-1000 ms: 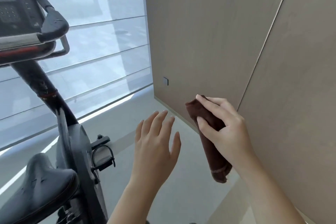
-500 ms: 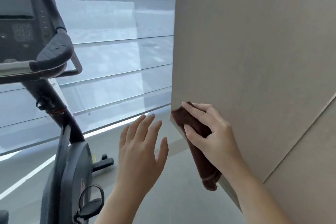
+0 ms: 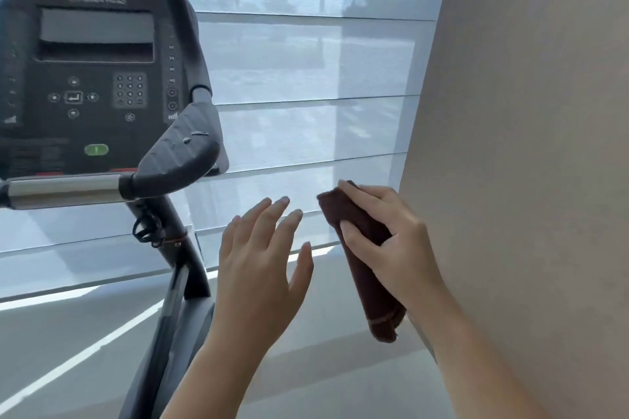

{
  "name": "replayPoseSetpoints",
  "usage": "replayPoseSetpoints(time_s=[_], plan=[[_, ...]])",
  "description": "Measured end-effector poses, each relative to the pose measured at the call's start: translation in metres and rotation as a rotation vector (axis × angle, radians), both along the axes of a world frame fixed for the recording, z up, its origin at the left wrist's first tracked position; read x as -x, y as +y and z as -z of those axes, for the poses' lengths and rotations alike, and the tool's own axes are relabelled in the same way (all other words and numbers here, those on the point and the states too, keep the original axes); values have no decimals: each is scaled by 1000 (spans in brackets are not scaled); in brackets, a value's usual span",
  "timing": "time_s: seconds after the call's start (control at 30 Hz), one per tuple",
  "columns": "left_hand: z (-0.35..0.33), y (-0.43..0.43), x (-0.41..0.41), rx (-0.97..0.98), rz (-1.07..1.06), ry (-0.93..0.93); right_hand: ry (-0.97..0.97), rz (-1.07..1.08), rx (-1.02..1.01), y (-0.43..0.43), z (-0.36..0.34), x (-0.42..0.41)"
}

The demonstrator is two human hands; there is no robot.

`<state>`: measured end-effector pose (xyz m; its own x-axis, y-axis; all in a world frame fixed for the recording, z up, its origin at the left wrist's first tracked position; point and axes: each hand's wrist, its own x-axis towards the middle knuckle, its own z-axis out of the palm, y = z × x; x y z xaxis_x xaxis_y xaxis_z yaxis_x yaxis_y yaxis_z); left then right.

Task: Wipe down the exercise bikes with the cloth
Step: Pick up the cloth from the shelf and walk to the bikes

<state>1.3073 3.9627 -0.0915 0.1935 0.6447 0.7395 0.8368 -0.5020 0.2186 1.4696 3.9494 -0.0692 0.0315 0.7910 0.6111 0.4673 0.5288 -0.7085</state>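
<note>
- left hand: nearest the camera, centre frame, palm away. Fingers straight and slightly spread, holding nothing, touching nothing.
- right hand: just right of the left hand, with a gap between them. Fingers and thumb wrapped round the cloth.
- cloth: dark brown, rolled or folded into a long bundle. Long axis close to vertical, top end leaning left. Top end pokes out above the fingers, hemmed end hangs below the palm. It's in the air and not on the bike.
- floor: pale, below both hands.
- exercise bike: ahead and to the left of both hands; the dark stem rises from lower centre up and left.
- Key relation: the left hand sits between the cloth and the bike, so the empty hand is nearer. My read: the cloth hand has to travel left and up, across or past the left hand, to reach the bike.
- handlebar grip: closest bike part to the hands, above and left of the left fingertips, long axis sloping up to the right. Small specks on its pad.
- metal bar: runs roughly level, left from the grip.
- console: behind the bar, faces the camera, keypad and green button visible.
- window blind: behind the bike, horizontal bands.
- wall panel: right side, behind the right hand.
</note>
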Motion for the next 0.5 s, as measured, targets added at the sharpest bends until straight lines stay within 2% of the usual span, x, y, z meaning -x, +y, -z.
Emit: replayPoseSetpoints(time_s=[0.17, 0.33, 0.5], plan=[[-4, 4, 7, -26, 11, 5, 8, -16, 10, 9, 14, 1], [-31, 47, 33, -50, -9, 16, 62, -106, 6, 72, 8, 26], [-71, 89, 58, -118, -41, 121, 91, -180, -53, 132, -2, 37]])
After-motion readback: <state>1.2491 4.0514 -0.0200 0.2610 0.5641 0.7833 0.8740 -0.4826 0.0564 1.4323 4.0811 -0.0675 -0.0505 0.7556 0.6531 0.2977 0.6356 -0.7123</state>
